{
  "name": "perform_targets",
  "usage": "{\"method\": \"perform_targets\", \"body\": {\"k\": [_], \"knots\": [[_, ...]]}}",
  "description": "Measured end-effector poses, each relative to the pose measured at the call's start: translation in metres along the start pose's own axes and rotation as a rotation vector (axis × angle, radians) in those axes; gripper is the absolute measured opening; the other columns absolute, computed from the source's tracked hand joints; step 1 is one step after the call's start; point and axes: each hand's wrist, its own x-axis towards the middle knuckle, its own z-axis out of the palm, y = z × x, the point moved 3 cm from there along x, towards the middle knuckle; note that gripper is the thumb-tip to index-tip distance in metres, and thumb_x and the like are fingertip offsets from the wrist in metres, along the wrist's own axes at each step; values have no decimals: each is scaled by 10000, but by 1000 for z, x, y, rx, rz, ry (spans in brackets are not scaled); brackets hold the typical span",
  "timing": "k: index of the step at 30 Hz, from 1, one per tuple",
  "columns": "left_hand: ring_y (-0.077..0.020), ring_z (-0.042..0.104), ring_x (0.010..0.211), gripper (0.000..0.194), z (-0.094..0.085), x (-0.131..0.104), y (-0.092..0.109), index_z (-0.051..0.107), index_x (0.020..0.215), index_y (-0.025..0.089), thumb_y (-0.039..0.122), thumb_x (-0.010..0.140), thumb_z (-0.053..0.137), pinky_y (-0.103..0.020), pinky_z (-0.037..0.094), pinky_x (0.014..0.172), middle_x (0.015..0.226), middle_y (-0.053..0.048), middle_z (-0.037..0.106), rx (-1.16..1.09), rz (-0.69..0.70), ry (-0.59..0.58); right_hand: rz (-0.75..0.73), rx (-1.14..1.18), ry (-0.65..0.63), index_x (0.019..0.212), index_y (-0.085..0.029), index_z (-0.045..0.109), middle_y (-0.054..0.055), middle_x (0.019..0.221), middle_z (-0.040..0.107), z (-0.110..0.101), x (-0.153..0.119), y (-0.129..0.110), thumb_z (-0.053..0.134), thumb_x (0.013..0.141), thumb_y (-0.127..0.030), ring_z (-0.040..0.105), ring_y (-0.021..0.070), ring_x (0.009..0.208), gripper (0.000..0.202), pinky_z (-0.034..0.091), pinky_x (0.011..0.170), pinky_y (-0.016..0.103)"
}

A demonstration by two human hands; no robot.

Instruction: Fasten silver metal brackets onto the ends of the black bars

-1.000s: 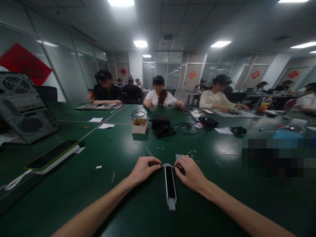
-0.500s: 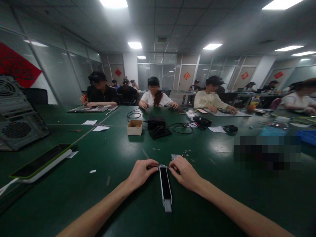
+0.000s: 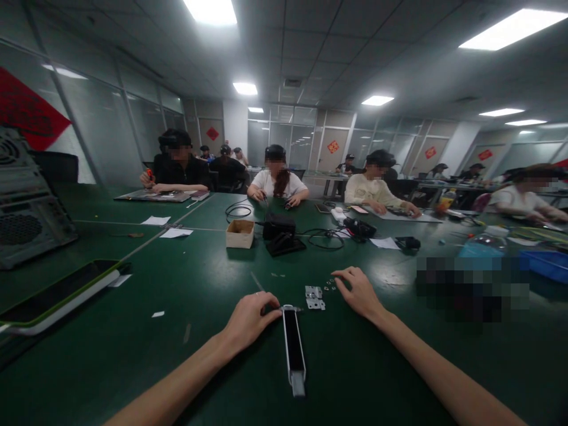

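A long white-framed piece with a black middle (image 3: 293, 343) lies on the green table in front of me, its grey end towards me. At its far left corner, my left hand (image 3: 255, 319) pinches something small that I cannot make out. Right of that piece are silvery metal plates with holes (image 3: 315, 297). My right hand (image 3: 357, 291) reaches over several small rings (image 3: 329, 284), its fingers apart and the fingertips beside them. Nothing shows in its grasp.
A small open box (image 3: 240, 235) and a black device (image 3: 279, 228) with cables stand beyond my hands. On the left lie a green-edged device (image 3: 62, 290) and a computer case (image 3: 26, 207). A bottle (image 3: 483, 244) and a blue tray (image 3: 545, 264) are right. People sit opposite.
My right hand has left the far end of the white-framed piece and moved right to the small rings, uncovering the metal plates. My left hand stays at the piece. The view has shifted slightly.
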Motion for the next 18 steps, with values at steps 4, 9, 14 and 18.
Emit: {"method": "perform_targets", "body": {"k": [4,9,14,18], "knots": [[-158,577,736,150,2,1,-1,663,925,189,305,869,584,-261,438,670,858,-4,651,24,9,-12,2,-45,-118,1049,-227,680,85,962,594,10,-2,8,462,900,-241,524,222,923,264,423,802,351],[-163,578,731,173,0,1,3,668,928,186,320,874,573,-266,432,660,853,-13,654,71,5,-27,-13,-91,-154,1036,-254,693,81,986,603,12,0,10,483,898,-268,517,232,945,252,412,791,357],[-157,584,726,217,-1,-1,7,671,957,183,337,889,534,-269,443,659,857,-19,655,85,4,-40,-10,-98,-155,953,-215,697,82,959,623,10,0,11,496,892,-297,522,240,928,225,414,767,358],[-165,596,753,231,-1,-2,7,666,964,182,337,898,508,-287,455,687,881,-23,662,76,14,-18,10,-79,-96,891,-170,666,96,925,614,9,1,11,455,908,-276,525,235,892,237,419,754,355]]}}
